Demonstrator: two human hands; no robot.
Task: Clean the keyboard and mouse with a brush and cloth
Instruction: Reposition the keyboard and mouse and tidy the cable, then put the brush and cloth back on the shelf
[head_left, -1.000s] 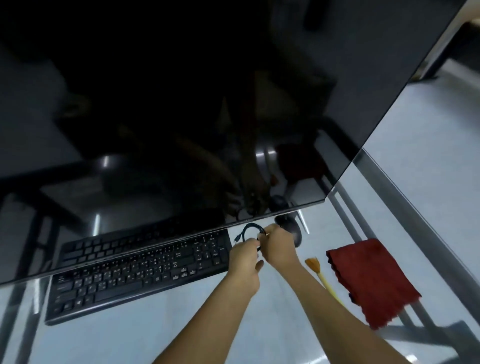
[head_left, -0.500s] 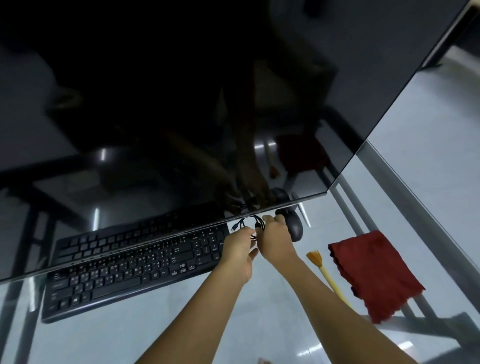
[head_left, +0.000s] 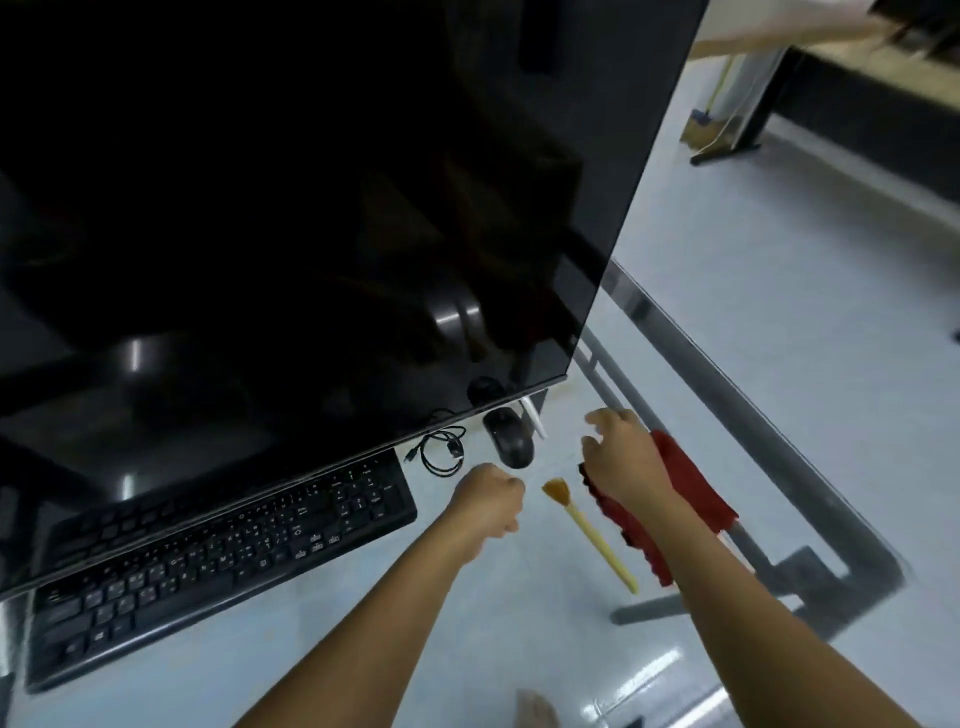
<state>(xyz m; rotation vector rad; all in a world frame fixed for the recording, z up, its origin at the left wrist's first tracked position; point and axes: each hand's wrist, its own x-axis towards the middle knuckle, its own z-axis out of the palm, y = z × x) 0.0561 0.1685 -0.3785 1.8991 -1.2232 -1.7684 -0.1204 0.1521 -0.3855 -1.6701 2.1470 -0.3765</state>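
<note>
Dark monitor (head_left: 291, 208), coiled black cable (head_left: 440, 452) beneath its edge, glass desk (head_left: 363, 649)

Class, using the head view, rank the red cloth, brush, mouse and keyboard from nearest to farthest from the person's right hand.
From the right hand:
1. Red cloth, directly beneath it.
2. Brush, just to its left.
3. Mouse, farther left, by the monitor's edge.
4. Keyboard, far left.

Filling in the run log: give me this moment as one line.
left hand: closed, empty | right hand: open over red cloth | brush: untouched on table | cable: coiled beside mouse
</note>
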